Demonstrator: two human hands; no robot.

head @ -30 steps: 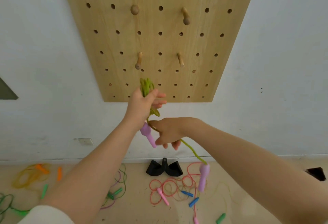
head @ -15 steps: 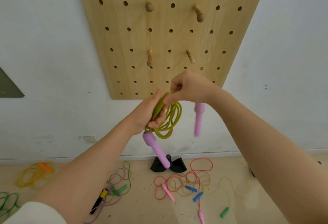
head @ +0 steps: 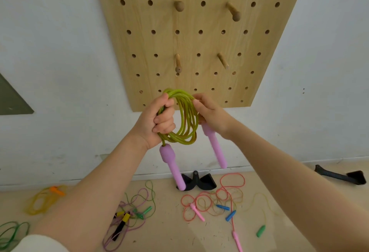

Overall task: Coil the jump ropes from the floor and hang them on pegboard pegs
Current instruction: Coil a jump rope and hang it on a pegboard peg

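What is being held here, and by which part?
The green jump rope, by its coiled cord: left hand grips the coil's left side, right hand its right. Both purple handles dangle free.

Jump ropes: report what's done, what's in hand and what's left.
Done: nothing hung; all four pegs, such as the lower left peg, are bare. In hand: the green rope is coiled, gripped by the left hand and right hand. Left: hang it, then the floor ropes, such as the red rope and yellow rope.

Hanging coiled in several green loops (head: 186, 120) just below the wooden pegboard (head: 199, 38), two lilac handles (head: 173, 164) dangling; four pegs (head: 178, 63) sticking out bare.
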